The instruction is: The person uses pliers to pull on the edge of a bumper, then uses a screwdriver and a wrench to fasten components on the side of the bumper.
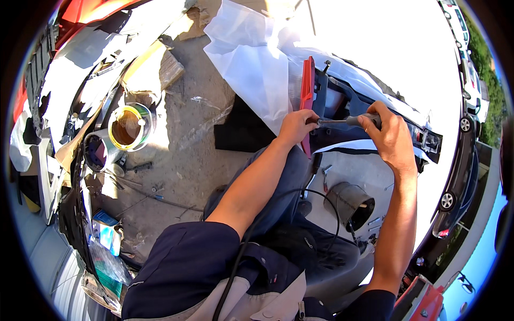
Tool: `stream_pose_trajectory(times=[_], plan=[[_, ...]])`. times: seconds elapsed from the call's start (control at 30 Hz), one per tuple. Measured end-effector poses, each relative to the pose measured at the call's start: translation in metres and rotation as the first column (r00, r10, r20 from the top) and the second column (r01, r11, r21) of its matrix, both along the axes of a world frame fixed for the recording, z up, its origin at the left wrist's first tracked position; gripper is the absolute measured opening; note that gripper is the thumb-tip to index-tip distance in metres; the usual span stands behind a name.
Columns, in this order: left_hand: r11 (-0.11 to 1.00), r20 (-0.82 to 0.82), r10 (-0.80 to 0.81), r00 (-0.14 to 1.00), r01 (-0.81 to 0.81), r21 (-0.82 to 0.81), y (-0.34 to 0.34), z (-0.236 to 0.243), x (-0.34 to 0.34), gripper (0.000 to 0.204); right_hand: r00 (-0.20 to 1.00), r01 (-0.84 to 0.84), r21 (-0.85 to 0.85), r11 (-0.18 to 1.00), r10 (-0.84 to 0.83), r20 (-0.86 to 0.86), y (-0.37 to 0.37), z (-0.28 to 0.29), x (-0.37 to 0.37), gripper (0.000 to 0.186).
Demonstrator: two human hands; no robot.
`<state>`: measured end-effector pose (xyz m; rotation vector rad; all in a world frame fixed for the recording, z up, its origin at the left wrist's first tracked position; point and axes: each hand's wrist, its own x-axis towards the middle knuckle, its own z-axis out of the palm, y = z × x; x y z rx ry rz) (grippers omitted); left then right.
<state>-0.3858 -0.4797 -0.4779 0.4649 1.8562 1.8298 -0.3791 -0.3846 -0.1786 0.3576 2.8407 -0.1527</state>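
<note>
"So, the head view — what's right of centre?"
"A screwdriver point(352, 121): slim metal shaft, smooth grey handle, the right hand point(390, 134) wrapped round it."
"And the left hand point(295, 128)?"
"Bunched at the tip, hiding it — can't tell what's pinched — by a narrow red strip point(307, 80), crumpled translucent sheeting point(241, 59) at upper centre."

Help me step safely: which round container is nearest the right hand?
The dark grey container below the right hand; the yellow-rimmed bucket and adjacent tub are far left.

A screwdriver point(352, 121) points left toward a red strip point(307, 88), tip unclear.
</note>
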Motion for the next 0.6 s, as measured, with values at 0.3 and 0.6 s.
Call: stream_pose_trajectory(times=[0.3, 0.6], plan=[[0.999, 0.08, -0.033, 0.996, 0.03, 0.037, 0.003, -0.002, 0.0, 0.021, 0.996, 0.09, 0.067, 0.994, -0.09, -0.005, -0.008, 0.001, 0.0, 0.019], [0.996, 0.164, -0.067, 0.984, 0.055, 0.072, 0.005, -0.004, -0.001, 0.02, 0.98, -0.161, 0.067, 0.985, 0.167, -0.111, 0.001, -0.001, 0.008, 0.026]])
